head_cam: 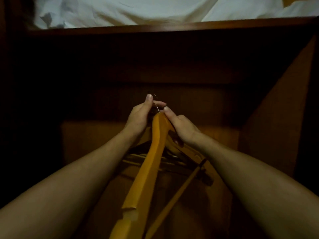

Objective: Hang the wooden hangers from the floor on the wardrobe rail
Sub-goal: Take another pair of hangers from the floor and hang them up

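Both my hands hold a bundle of wooden hangers (153,152) in front of me in a dim wardrobe. The nearest hanger is light orange wood and runs from the hands down toward the bottom edge. My left hand (140,116) pinches the thin metal hook (156,106) at the top of the bundle. My right hand (181,126) grips the neck of the hangers just below the hook. More hangers fan out under my wrists. The wardrobe rail is not visible in the darkness.
A dark wooden wardrobe interior (172,66) fills the view, with a side panel (276,109) on the right. White crumpled bedding (138,11) lies above a wooden edge (172,26) at the top.
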`<state>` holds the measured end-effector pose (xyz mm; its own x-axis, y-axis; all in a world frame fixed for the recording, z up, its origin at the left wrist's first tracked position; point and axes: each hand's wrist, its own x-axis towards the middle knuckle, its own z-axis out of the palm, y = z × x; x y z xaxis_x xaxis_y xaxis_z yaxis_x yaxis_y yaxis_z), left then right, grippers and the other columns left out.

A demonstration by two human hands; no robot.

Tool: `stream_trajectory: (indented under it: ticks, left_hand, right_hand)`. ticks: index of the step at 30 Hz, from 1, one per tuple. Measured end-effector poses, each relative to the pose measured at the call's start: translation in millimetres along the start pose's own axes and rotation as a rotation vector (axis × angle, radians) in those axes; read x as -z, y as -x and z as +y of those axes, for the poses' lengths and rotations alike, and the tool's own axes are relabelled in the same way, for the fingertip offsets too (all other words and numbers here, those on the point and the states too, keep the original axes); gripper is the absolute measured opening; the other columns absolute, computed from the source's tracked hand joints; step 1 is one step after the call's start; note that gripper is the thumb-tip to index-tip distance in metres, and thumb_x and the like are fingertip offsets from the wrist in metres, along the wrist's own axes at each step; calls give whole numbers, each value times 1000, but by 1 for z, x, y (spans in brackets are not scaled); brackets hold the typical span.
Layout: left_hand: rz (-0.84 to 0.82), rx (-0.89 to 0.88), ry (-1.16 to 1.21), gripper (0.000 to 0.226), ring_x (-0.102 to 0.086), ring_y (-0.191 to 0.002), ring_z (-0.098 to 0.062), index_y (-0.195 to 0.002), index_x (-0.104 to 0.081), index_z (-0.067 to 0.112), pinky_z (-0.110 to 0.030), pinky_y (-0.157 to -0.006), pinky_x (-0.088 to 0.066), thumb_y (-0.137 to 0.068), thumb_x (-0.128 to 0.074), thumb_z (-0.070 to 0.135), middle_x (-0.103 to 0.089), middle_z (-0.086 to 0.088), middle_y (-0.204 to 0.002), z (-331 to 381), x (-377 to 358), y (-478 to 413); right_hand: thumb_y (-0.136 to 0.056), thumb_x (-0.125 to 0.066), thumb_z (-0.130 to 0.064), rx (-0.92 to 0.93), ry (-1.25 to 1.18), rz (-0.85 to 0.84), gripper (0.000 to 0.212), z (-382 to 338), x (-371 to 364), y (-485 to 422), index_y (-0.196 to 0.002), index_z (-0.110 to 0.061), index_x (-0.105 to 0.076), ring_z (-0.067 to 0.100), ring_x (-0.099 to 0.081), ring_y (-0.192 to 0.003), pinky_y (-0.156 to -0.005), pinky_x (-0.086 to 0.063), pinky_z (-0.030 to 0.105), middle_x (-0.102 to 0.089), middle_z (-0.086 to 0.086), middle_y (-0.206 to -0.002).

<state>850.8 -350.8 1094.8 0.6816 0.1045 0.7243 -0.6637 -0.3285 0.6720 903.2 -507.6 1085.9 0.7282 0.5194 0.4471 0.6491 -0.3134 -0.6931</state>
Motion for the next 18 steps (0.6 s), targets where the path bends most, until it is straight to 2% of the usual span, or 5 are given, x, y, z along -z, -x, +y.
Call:
stream_trajectory:
  ticks: [5,8,11,15,18]
  left_hand:
    - [-27,-57,170,39,-72,-84,-2,-96,-67,15,-15,-71,-53,-107,-32,27,-73,0,-92,13,-36,-10]
    - [-17,-147,40,38,-72,-82,-7,-89,-69,16,-23,-75,-54,-106,-38,29,-74,3,-86,16,-54,-16]
    - [-43,-205,-6,40,-70,-76,-9,-85,-70,13,-22,-71,-54,-106,-40,29,-73,0,-80,18,-68,-19]
    - [-15,-269,-73,43,-62,-62,-2,-76,-67,18,-15,-59,-46,-106,-40,30,-65,2,-67,25,-89,-27]
    - [6,-335,-99,43,-63,-59,-16,-73,-65,21,-35,-55,-48,-104,-41,38,-65,-5,-64,35,-106,-36]
  right_hand:
    - [-78,-30,-84,-105,-197,6,75,6,11,13,-77,-19,-68,19,-61,-55,-54,-51,27,-63,6,-67]
    - [-83,-33,-79,-161,-246,45,69,13,23,18,-87,-25,-75,18,-70,-92,-84,-56,36,-75,0,-90]
    - [-75,-38,-81,-160,-211,41,63,16,38,27,-80,-33,-78,26,-64,-115,-108,-45,52,-73,0,-103]
    - [-73,-45,-78,-158,-168,74,57,9,67,39,-88,-31,-73,17,-68,-101,-90,-52,41,-75,-7,-94]
    - [-76,-47,-77,-117,-189,68,59,-4,97,50,-97,-26,-69,11,-65,-81,-60,-52,25,-68,-9,-79]
